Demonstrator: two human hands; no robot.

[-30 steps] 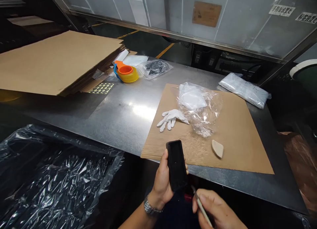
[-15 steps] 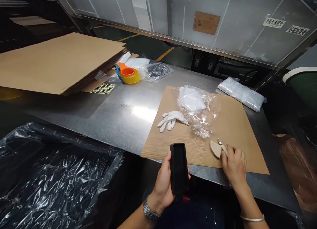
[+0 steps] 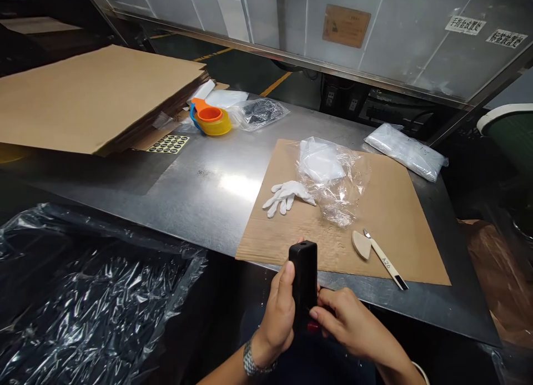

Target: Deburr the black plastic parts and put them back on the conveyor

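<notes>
A black, hollow rectangular case (image 3: 305,279) is held upright over the table's front edge. My left hand (image 3: 280,304) wraps round its left side, thumb along the edge. At its lower right edge, my right hand (image 3: 343,321) pinches with thumb and forefinger; the fingertips are partly hidden against the dark case. On the cardboard sheet (image 3: 391,202) beyond lies a craft knife (image 3: 385,259) with a pale handle marked A26. Left of its blade rests a beige wedge-shaped pad (image 3: 361,245).
A white glove (image 3: 287,196) and a clear plastic bag (image 3: 343,193) lie on the cardboard. A tape dispenser (image 3: 210,118), stacked cardboard (image 3: 104,96) and a sticker sheet (image 3: 170,144) are at left on the metal table (image 3: 200,191). Black plastic sheeting (image 3: 104,307) fills the lower left.
My right hand has let go of the craft knife, leaving it on the cardboard, and has moved left to the black case. The case has been turned in my left hand, its top end now showing.
</notes>
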